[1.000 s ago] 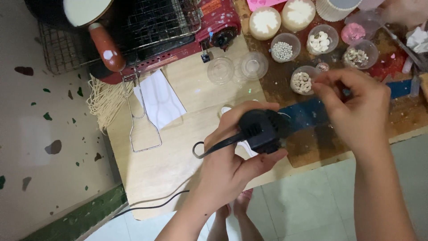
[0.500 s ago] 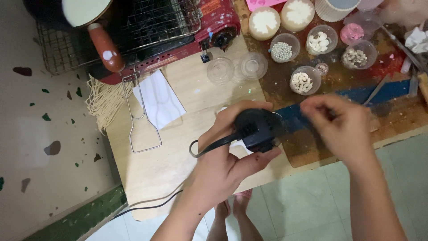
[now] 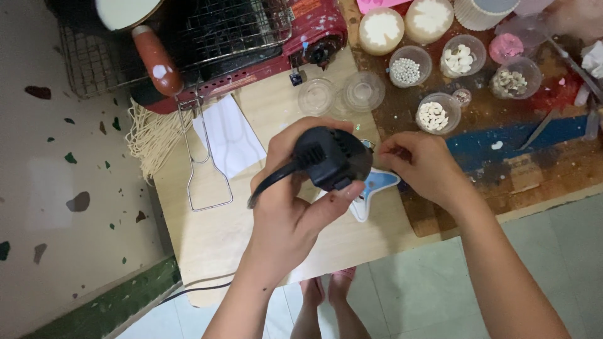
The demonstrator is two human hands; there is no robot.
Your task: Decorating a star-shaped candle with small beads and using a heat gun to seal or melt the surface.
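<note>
My left hand [image 3: 295,207] grips a black corded tool [image 3: 330,157] shaped like a small heat gun, its cord running down toward me. Under the tool lies a blue and white star-shaped mold [image 3: 370,191] on the wooden board [image 3: 213,232]. My right hand [image 3: 418,166] is just right of the tool, fingers pinched together at the mold's upper edge; whether anything small sits between the fingertips cannot be seen.
Small clear cups of white beads and shells [image 3: 433,116] stand at the back right on a stained brown mat [image 3: 521,163]. A red portable stove with a wire grill [image 3: 239,31] is behind; a wire rack handle [image 3: 204,163], white paper [image 3: 229,135] and string [image 3: 147,141] lie left.
My right hand came back from the cups at the right to the mold beside the tool. The left hand with the tool shifted slightly toward me and left.
</note>
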